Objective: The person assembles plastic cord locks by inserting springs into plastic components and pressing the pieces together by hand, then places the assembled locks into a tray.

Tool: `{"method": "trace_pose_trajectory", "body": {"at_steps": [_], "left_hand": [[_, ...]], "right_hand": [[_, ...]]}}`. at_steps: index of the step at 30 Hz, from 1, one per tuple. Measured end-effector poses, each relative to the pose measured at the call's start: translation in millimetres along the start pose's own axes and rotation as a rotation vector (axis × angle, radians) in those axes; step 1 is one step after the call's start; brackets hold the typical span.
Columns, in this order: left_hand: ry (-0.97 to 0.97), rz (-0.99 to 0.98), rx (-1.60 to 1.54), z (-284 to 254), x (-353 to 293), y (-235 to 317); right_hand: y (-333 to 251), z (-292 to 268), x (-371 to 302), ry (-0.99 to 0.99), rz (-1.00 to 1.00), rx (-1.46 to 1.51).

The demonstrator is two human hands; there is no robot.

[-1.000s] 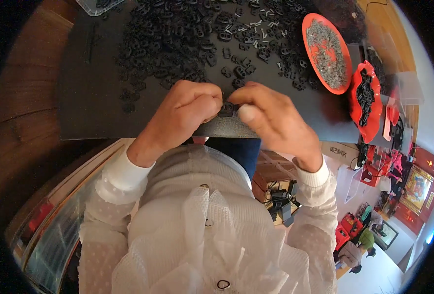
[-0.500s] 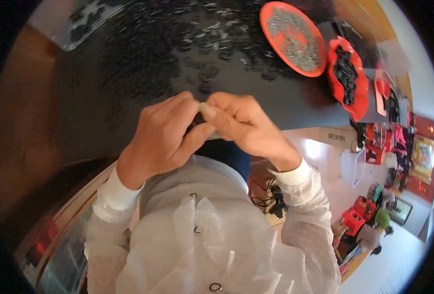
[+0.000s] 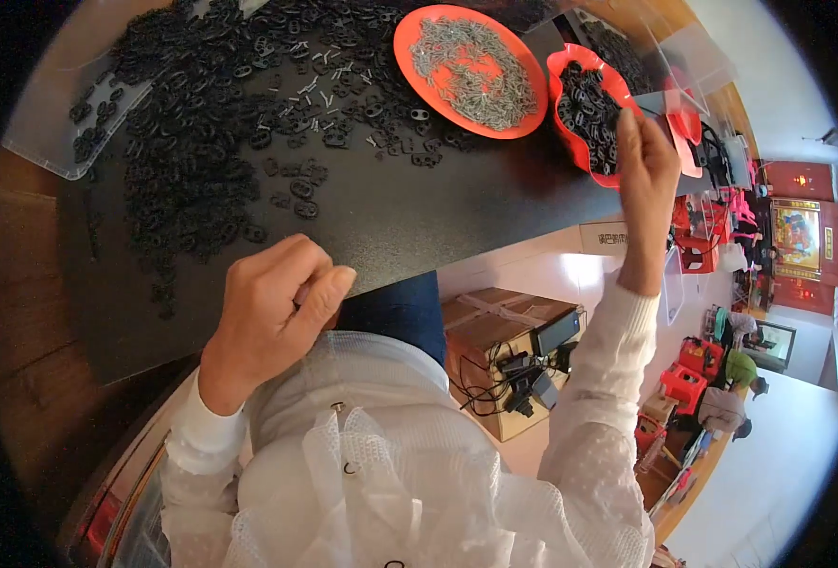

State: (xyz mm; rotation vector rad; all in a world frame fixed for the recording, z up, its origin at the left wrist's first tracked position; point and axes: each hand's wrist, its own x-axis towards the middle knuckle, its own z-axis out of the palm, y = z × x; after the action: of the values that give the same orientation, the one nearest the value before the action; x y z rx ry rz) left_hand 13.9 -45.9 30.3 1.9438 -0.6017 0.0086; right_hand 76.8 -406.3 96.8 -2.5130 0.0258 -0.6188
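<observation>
My left hand [image 3: 277, 308] is closed, fingers curled and thumb laid over them, at the near edge of the dark table [image 3: 391, 218]. Whatever it may hold is hidden. Off to the right, my right hand [image 3: 648, 170] reaches to a red wavy-rimmed bowl [image 3: 605, 179] full of small black oval parts [image 3: 585, 104]. Its fingertips are pressed together at the bowl's right side; I cannot make out anything between them. Beside the bowl sits an orange-red plate [image 3: 504, 133] of small silvery metal pins [image 3: 438, 52].
A large spread of black two-holed parts [image 3: 187, 166] covers the table's left and far side, with loose silvery pins [image 3: 324, 95] among them. A clear plastic tray [image 3: 45, 156] stands far left. Below the table edge are a cardboard box [image 3: 495, 317] and cabled devices [image 3: 523, 379]. People [image 3: 722, 412] sit far right.
My hands were together in front of my body; now they are apart. The right one has moved right and away to the red bowl, the left slightly left and down. The view has shifted.
</observation>
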Motion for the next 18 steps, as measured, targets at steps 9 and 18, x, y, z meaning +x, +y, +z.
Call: {"method": "trace_pose_trajectory", "body": {"at_steps": [9, 18], "left_hand": [[0.058, -0.103, 0.095, -8.3, -10.5, -15.4], [0.091, -0.070, 0.061, -5.7, -22.6, -27.9]], "right_hand": [[-12.0, 14.7, 1.5, -0.170, -0.038, -0.049], [-147.9, 136.1, -33.8, -0.628, -0.590, -0.019]]}}
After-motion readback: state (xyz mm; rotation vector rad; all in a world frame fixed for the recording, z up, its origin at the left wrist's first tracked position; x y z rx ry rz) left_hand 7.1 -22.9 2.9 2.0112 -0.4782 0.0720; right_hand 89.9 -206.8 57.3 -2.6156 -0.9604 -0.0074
